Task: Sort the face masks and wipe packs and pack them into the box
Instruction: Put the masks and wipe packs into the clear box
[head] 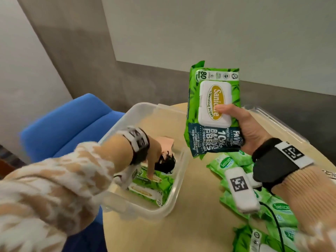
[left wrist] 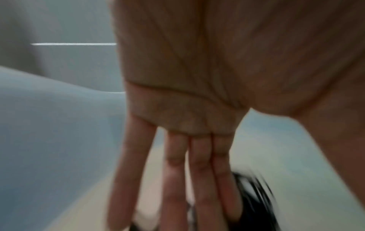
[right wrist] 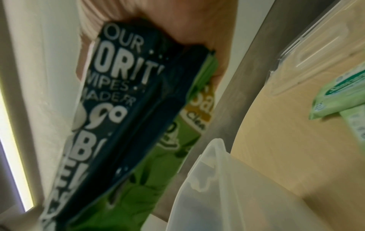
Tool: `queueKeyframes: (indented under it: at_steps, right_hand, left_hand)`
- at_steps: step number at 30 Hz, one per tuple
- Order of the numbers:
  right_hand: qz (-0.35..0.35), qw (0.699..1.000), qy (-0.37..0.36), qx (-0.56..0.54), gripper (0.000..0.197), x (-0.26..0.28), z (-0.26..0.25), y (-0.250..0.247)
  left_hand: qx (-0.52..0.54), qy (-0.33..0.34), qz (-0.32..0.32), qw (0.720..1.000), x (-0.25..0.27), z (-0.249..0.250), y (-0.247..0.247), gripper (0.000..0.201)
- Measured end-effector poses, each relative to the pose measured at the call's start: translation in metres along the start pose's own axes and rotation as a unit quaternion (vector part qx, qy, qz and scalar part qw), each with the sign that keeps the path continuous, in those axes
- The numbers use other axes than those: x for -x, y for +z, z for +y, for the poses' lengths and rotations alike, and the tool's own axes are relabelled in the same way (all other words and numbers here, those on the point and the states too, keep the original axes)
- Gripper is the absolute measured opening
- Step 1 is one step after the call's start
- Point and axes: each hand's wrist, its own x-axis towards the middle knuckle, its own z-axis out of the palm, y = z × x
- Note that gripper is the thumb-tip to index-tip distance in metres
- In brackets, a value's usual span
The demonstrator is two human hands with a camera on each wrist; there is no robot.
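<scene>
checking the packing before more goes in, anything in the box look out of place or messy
Mostly tidy: two wipe packs lie flat in the clear box. The odd bit is the black item with a pink piece beside them; it looks crumpled and loosely dropped in, too blurred to identify. The left hand reaches in with straight fingers.

A round, light wood table (head: 190, 230) carries everything. At its left edge stands a clear plastic box (head: 177, 180), open on top. Behind, at the far right, a clear plastic lid (head: 276, 122) lies flat on the tabletop. On the near right, a loose heap of pale green wipe packs (head: 283, 211) overlaps itself, and a darker green leaf-printed wipe pack (head: 243, 239) lies at the front edge.
</scene>
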Motion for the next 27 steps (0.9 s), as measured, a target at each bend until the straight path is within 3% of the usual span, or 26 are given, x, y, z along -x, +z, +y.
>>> queueKeyframes:
  at_steps: [1,2,5,12,17,22,27]
  right_hand:
    - [0.011,1.000,-0.003,-0.001,0.046,-0.005,0.001,0.002]
    - [0.020,1.000,-0.006,0.001,0.049,-0.009,0.001,0.006]
    - [0.034,0.999,-0.001,0.004,0.054,-0.023,0.002,0.014]
    - [0.103,0.994,0.009,0.025,0.088,-0.046,0.002,0.017]
    - [0.122,0.992,-0.004,0.032,0.082,-0.049,-0.001,0.018]
    - [0.196,0.976,-0.065,0.065,0.065,-0.053,-0.014,0.017]
    - [0.229,0.961,-0.087,0.125,0.070,-0.062,-0.025,0.015]
  left_hand:
    - [0.039,-0.005,0.011,0.999,-0.011,-0.011,-0.007,0.085]
    - [0.073,-0.031,0.053,0.995,-0.023,-0.027,-0.013,0.061]
    - [0.085,-0.097,0.155,0.979,-0.066,-0.061,-0.013,0.037]
    - [0.140,-0.112,0.092,0.979,-0.123,-0.074,0.025,0.031]
    - [0.156,-0.124,0.141,0.970,-0.117,-0.083,0.022,0.029]
    - [0.264,-0.094,0.217,0.935,-0.050,-0.082,0.002,0.026]
    - [0.344,-0.064,0.289,0.891,0.024,-0.101,-0.027,0.024]
